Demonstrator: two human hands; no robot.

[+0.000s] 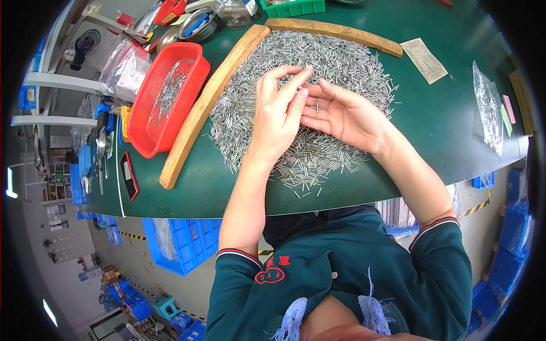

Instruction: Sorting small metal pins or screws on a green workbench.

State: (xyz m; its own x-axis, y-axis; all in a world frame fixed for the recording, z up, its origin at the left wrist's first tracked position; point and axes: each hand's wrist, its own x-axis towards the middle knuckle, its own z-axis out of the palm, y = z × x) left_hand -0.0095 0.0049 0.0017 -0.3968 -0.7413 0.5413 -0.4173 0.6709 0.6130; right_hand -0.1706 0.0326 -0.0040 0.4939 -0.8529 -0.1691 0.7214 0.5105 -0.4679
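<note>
A broad heap of short silvery metal pins is spread over the green table, below both hands. My left hand is above its middle, thumb and forefinger pinched together; whatever sits between the tips is too small to make out. Beside it, my right hand is turned palm up with its fingers stretched out toward the left hand. A couple of crossed metal pins lie on that open hand, at the fingers.
Wooden bars border the heap at left and back. A red basket with thin metal pieces stands left, near a red-edged phone. A paper slip and a clear plastic bag lie right. Blue crates sit below the table edge.
</note>
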